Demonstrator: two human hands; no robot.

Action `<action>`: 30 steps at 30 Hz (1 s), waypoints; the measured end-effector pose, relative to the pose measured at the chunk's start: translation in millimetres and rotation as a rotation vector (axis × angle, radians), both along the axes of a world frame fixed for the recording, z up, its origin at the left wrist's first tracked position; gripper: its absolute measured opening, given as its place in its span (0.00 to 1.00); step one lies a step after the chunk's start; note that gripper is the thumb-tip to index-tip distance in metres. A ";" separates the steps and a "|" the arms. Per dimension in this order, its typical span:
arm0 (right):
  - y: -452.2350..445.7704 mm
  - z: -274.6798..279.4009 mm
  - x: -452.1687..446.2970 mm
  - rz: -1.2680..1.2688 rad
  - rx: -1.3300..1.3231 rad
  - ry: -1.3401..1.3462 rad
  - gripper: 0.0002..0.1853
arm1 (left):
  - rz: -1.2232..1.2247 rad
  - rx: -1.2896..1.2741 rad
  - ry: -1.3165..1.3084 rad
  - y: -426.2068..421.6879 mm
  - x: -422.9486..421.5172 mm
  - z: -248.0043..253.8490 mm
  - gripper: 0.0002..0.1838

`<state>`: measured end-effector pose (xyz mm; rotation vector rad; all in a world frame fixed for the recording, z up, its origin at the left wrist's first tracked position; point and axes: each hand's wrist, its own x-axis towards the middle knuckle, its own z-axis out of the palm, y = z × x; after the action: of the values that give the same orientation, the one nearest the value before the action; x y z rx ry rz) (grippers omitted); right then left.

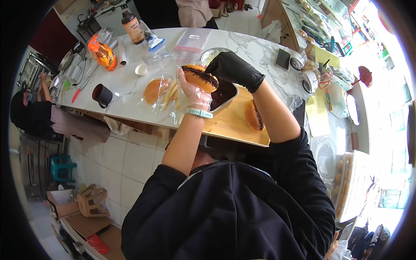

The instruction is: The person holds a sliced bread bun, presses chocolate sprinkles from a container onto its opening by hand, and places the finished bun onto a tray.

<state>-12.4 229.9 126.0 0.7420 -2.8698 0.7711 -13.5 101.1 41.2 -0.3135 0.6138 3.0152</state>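
Note:
My left hand (195,94), in a clear plastic glove, holds a round bun (200,78) with dark sprinkles along its edge. In a black glove, my right hand (234,69) has its fingers pinched together at the bun's right side; what they hold, if anything, is hidden. Below the right hand sits a metal tray (236,96) of dark sprinkles, partly covered by both hands. Another sprinkled bun (254,115) lies on the wooden board (225,122). Plain buns (156,90) in clear plastic are left of my left hand.
A black cup (102,95), a white cup (141,69), a brown bottle (133,28), an orange pouch (103,54) and a red knife (78,93) stand or lie leftward. A bowl (212,53) is behind the hands, a phone (282,59) at right. One person (52,112) is at far left, another (196,13) beyond the table.

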 end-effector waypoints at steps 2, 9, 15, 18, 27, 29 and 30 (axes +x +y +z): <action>6.9 -1.5 7.4 0.061 0.058 0.095 0.09 | -0.023 -0.006 0.010 -1.8 5.2 6.2 0.25; 12.7 -35.8 48.2 -0.329 -0.270 -0.005 0.11 | -0.128 0.172 0.128 -4.2 0.8 -10.7 0.26; 7.6 -72.0 57.5 -0.190 -0.243 0.240 0.26 | -0.127 0.210 0.041 -3.8 -0.9 -6.9 0.29; 6.6 -84.7 55.5 -0.192 -0.022 0.312 0.34 | -0.127 0.199 0.030 -3.2 1.0 -2.0 0.29; -5.6 -75.5 57.4 -0.196 0.205 0.416 0.36 | -0.178 0.226 0.088 -4.2 -2.7 -9.6 0.27; -5.7 -69.8 56.4 -0.196 0.273 0.441 0.37 | -0.202 0.240 0.088 -6.1 -3.1 -11.1 0.28; -5.3 -69.1 54.2 -0.219 0.240 0.386 0.39 | -0.193 0.244 0.089 -6.1 -4.4 -12.9 0.28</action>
<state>41.8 224.5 56.9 0.5145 -2.6484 0.2266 -17.9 94.9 28.3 -0.1015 0.2572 2.8859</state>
